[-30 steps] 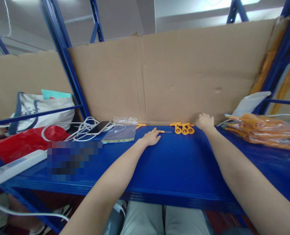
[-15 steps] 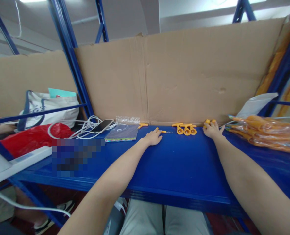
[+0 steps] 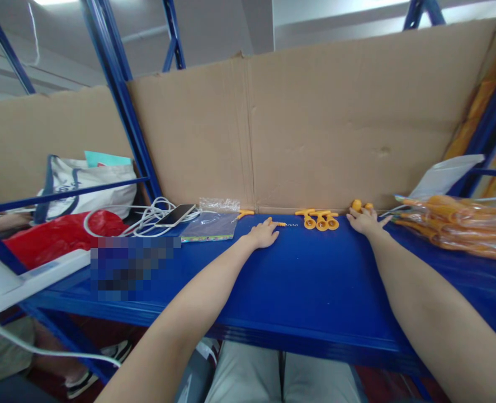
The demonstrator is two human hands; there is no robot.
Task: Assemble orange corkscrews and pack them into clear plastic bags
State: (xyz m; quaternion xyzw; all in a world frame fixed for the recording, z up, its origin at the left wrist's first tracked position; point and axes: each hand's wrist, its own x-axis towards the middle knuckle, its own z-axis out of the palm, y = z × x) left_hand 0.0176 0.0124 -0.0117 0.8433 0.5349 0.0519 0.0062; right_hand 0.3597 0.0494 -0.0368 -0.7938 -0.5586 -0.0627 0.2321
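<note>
My left hand (image 3: pixel 263 235) rests on the blue shelf (image 3: pixel 306 285), fingers closed on the orange handle of a small corkscrew (image 3: pixel 287 224) whose metal spiral points right. My right hand (image 3: pixel 365 222) lies further right near the cardboard back wall, fingers pinched on a small orange plastic piece (image 3: pixel 358 206). Between my hands, a group of orange corkscrew handles (image 3: pixel 320 220) lies on the shelf. Another orange piece (image 3: pixel 244 213) lies left of my left hand.
A clear plastic bag (image 3: pixel 211 224), a phone (image 3: pixel 174 215) and white cables (image 3: pixel 147 215) lie to the left. A red bag (image 3: pixel 48 238) and a white tote (image 3: pixel 86 187) sit beyond the blue upright. A bag of orange parts (image 3: pixel 457 224) lies at right. Cardboard (image 3: pixel 335 123) backs the shelf.
My right hand moved right from beside the orange handles and picked up a small orange piece by the cardboard wall. My left hand has stayed on the corkscrew.
</note>
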